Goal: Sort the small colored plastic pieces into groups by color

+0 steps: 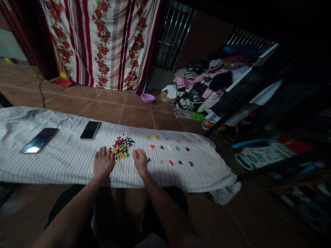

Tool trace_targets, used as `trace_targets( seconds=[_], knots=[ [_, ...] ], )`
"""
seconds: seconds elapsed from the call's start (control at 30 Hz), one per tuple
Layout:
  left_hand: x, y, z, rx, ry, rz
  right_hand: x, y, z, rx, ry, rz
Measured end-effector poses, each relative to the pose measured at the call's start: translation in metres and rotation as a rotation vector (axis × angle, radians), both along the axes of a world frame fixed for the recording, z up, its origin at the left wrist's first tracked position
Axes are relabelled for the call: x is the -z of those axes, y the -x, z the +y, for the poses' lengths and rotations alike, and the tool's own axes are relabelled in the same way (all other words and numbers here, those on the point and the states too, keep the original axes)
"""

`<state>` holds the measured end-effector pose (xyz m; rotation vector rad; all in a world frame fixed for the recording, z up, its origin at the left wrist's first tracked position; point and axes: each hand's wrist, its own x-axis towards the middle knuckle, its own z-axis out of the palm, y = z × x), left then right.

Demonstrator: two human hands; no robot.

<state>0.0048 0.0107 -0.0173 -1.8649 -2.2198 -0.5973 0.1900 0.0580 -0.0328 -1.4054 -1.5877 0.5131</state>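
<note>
On the striped white cloth (72,162), the flat, spread left hand (103,162) touches the mixed pile of small multicoloured pieces (122,147). The right hand (140,160), fingers curled, is just beside it; whether it grips anything is unclear.

On the cloth (69,158), 2 phones (90,130) lie left of the pile (122,147); right of it, clusters (161,147) form 3 rows. Behind, a basin (148,98) sits on the floor (137,116).

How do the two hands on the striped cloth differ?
The left hand lies with its fingers extended, while the right hand is curled. The left is at the near left edge of the colorful pile; the right is just right of it. Both are bare, over the striped cloth.
</note>
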Motion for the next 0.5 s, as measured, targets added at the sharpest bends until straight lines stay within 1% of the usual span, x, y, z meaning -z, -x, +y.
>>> trace_targets(
  seconds=[0.1,0.27,0.4,0.5],
  knots=[
    [-0.001,0.0,-0.001,0.007,0.011,-0.007,-0.005,-0.016,0.015,0.06,0.007,0.029],
    [-0.001,0.0,-0.001,-0.001,0.0,0.002,-0.017,-0.055,0.045,0.188,-0.019,0.041],
    [-0.001,0.0,0.0,-0.001,0.003,0.023,-0.024,-0.086,0.072,0.227,-0.033,0.046],
    [-0.002,0.0,0.0,-0.001,0.015,0.034,-0.025,-0.107,0.09,0.268,-0.036,-0.001]
  ],
)
